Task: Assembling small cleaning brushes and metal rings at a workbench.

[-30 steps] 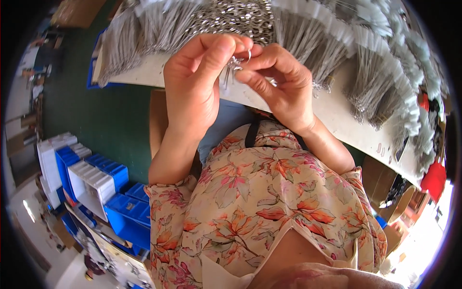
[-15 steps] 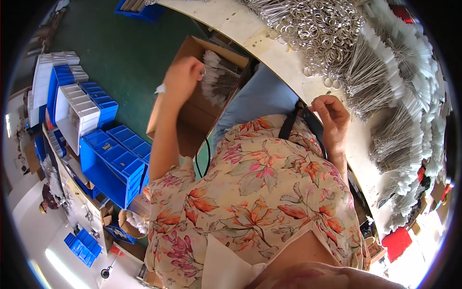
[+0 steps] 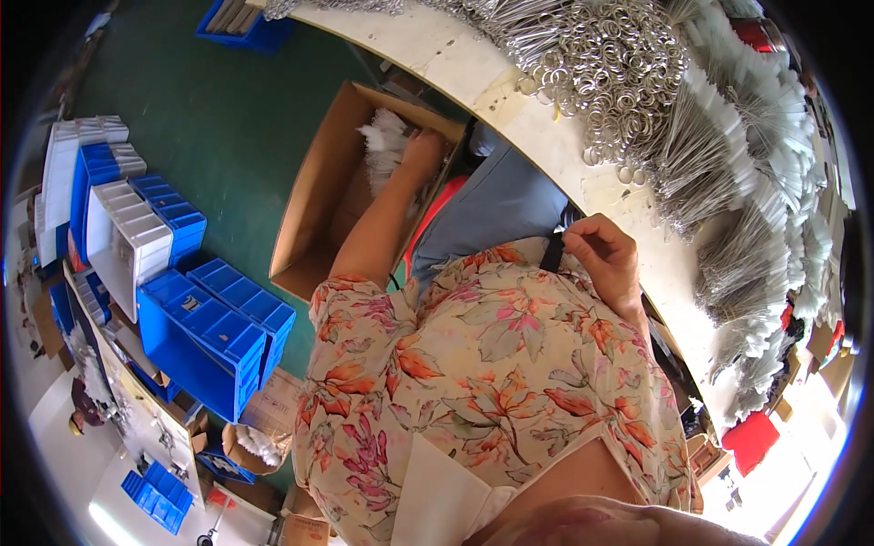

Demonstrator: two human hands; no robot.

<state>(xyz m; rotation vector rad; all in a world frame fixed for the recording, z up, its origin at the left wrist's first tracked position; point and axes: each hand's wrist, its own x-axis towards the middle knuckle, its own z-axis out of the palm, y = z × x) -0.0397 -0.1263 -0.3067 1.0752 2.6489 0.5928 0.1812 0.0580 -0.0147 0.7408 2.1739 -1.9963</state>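
Note:
My left hand (image 3: 421, 156) is down inside an open cardboard box (image 3: 309, 196), at a bunch of white-bristled wire brushes (image 3: 384, 146). Its fingertips are turned away, and I cannot tell whether they grip any brush. Beside the bench edge, my right hand (image 3: 604, 259) is closed, thumb and fingertips pinched together; anything between them is too small to make out. The hand is close to a black strap (image 3: 552, 253) at my waist. On the white bench (image 3: 437, 56) lies a heap of shiny metal rings (image 3: 628, 73), next to piles of wire-stemmed brushes (image 3: 701, 155).
Blue bins (image 3: 205, 328) and a white bin (image 3: 130, 220) are stacked at the left. Another blue bin (image 3: 241, 27) with long pieces sits on the green floor (image 3: 209, 118) at the far left. Red cloth (image 3: 752, 443) hangs by the bench at the right.
My left hand has gone from above the box down to the brushes inside it, moving right. My right hand has shifted slightly left and nearer, still pinched.

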